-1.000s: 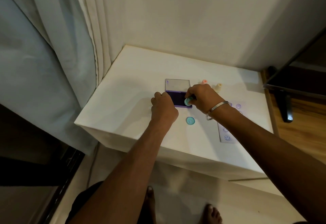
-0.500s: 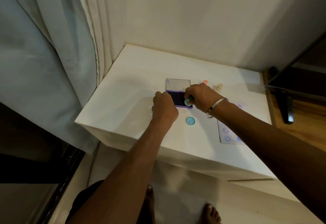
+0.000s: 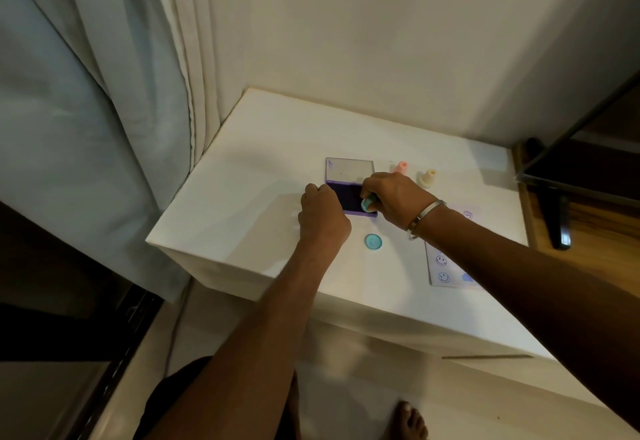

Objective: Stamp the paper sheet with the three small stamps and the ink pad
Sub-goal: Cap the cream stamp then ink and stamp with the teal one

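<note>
Teal round stamp (image 3: pixel 367 202) pinched in my right hand (image 3: pixel 393 200) on one purple ink pad (image 3: pixel 349 196) | left hand (image 3: pixel 322 215) fisted at pad's edge | two stamps (image 3: pixel 401 167) standing | one teal cap (image 3: pixel 373 242) | one paper sheet (image 3: pixel 446 266)

Bare arms, one bangle, bare feet

The person is wearing no sleeves, and a thin silver bangle (image 3: pixel 426 219) is sitting on the right wrist. Dark shorts (image 3: pixel 180 391) are showing at the bottom of the frame, beside a bare foot (image 3: pixel 410 420).
</note>
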